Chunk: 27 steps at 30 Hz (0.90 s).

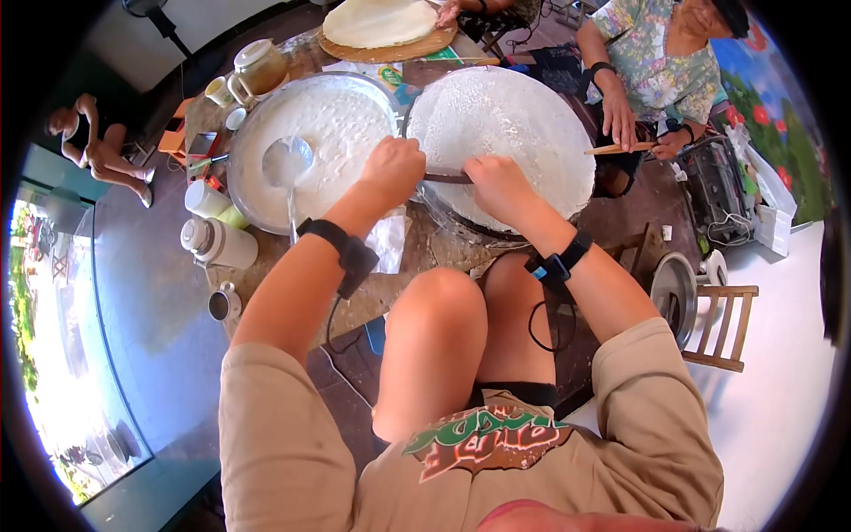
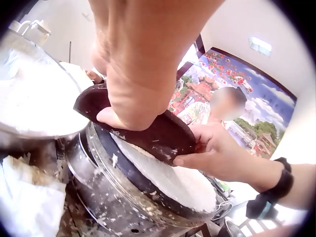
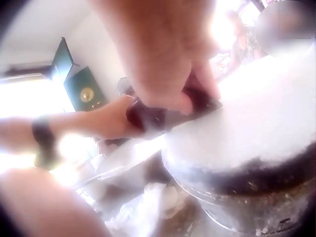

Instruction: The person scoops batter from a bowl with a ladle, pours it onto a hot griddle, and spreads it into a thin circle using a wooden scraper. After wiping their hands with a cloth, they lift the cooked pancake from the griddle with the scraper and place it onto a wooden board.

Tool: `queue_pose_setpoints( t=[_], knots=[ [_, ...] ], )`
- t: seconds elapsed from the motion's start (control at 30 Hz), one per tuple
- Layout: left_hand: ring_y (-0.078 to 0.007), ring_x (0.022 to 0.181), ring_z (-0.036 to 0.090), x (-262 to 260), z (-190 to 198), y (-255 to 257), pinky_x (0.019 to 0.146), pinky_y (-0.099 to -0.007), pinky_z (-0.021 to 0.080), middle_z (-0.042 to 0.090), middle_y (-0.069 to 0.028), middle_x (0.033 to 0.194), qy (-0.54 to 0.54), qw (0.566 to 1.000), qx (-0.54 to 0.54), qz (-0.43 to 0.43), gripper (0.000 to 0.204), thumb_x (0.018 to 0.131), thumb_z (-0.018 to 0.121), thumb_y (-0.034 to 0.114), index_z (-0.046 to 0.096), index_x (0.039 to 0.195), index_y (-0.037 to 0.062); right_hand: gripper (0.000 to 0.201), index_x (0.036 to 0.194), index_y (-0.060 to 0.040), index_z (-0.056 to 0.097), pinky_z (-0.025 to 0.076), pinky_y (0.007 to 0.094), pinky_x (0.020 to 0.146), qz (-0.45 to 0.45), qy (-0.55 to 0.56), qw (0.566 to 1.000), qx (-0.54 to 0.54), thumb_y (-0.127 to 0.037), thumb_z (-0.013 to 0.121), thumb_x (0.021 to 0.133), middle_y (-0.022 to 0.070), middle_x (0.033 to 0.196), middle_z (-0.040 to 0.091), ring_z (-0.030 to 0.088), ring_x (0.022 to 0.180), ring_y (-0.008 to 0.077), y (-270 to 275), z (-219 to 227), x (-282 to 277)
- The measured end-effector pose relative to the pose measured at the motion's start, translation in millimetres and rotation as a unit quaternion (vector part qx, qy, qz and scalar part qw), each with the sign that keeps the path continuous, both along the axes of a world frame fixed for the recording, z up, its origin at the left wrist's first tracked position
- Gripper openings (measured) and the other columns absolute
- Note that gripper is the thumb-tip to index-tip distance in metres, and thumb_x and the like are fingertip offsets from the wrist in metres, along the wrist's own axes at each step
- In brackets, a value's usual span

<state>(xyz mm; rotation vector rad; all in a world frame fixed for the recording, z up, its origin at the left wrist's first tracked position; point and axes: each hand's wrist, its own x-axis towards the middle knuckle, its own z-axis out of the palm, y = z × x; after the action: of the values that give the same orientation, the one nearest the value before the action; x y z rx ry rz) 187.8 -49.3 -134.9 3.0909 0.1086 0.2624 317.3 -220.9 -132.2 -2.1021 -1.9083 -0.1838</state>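
Note:
Both hands hold a dark brown, curved scraper (image 2: 170,136), low over the left front part of a round griddle (image 2: 106,182). My left hand (image 1: 396,168) grips one end, its thumb along the near face in the left wrist view. My right hand (image 1: 503,188) pinches the other end between thumb and fingers. A thin white batter layer (image 1: 523,111) coats the griddle top. Left of it stands a wide metal basin (image 1: 232,173) of white batter, close against the griddle. A ladle (image 1: 288,161) lies in that basin, handle toward me.
A thermos (image 1: 220,243), mug (image 1: 225,303) and teapot (image 1: 259,67) stand around the basin. At the back, a pale round sheet (image 1: 381,22) lies on a woven tray. Across the griddle a person (image 1: 656,71) holds a wooden stick (image 1: 620,149). A stool (image 1: 722,328) stands at the right.

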Motion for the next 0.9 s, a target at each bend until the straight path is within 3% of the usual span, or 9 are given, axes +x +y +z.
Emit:
queue_pose_setpoints(
  t=[0.27,0.3,0.67,0.8,0.83,0.9],
  knots=[
    [-0.0229,0.082,0.061,-15,2,-60,0.077,-0.0324,0.044,0.062,-0.0084,0.079,0.012,1.0,0.022,0.006,0.004,0.066,0.064,0.01,0.066,0.069,0.0095,0.009,0.077,-0.0018,0.056,0.05,0.0393,0.066,0.003,0.002,1.0,0.002,0.0,0.055,0.068,0.0148,0.074,0.058,0.061,0.073,0.0323,-56,-1,-10],
    [-0.0265,0.081,0.06,-15,4,-66,0.076,-0.0363,0.044,0.059,-0.0094,0.077,0.019,1.0,0.002,-0.003,0.004,0.064,0.062,0.006,0.062,0.068,0.0074,0.01,0.077,-0.0018,0.056,0.05,0.0394,0.066,0.0,0.005,1.0,0.001,0.0,0.055,0.068,0.0149,0.074,0.058,0.061,0.073,0.0323,-64,-1,-10],
    [-0.0294,0.079,0.06,-1,17,-117,0.074,-0.0385,0.046,0.06,-0.0124,0.078,0.053,0.996,-0.008,-0.066,0.002,0.064,0.062,0.005,0.063,0.065,0.0057,0.011,0.078,-0.0038,0.056,0.049,0.0399,0.065,-0.007,0.04,0.999,-0.003,-0.004,0.059,0.068,0.0136,0.073,0.058,0.06,0.073,0.0325,-134,2,-5],
    [-0.0309,0.079,0.06,13,43,-115,0.071,-0.0395,0.047,0.057,-0.0146,0.084,0.068,0.994,-0.015,-0.089,0.014,0.063,0.064,0.002,0.061,0.077,0.0031,0.012,0.083,-0.0048,0.058,0.049,0.0405,0.065,-0.017,0.076,0.997,0.019,-0.005,0.059,0.071,0.0138,0.076,0.06,0.061,0.074,0.0328,-138,27,8],
    [-0.0323,0.078,0.06,24,50,-106,0.069,-0.0417,0.048,0.056,-0.0155,0.086,0.062,0.996,-0.015,-0.066,0.022,0.065,0.064,0.0,0.058,0.086,0.0037,0.012,0.085,-0.0055,0.058,0.048,0.0414,0.065,-0.042,0.09,0.995,0.018,-0.004,0.057,0.073,0.0145,0.077,0.061,0.061,0.074,0.0332,-131,43,10],
    [-0.0349,0.077,0.059,48,61,-82,0.067,-0.0445,0.047,0.057,-0.0156,0.085,-0.023,0.998,-0.049,-0.038,0.017,0.072,0.056,-0.001,0.056,0.087,0.005,0.012,0.086,-0.0055,0.058,0.048,0.0422,0.066,-0.068,0.076,0.994,0.044,-0.004,0.055,0.074,0.0152,0.076,0.061,0.061,0.074,0.0337,-108,60,27]
  ],
)
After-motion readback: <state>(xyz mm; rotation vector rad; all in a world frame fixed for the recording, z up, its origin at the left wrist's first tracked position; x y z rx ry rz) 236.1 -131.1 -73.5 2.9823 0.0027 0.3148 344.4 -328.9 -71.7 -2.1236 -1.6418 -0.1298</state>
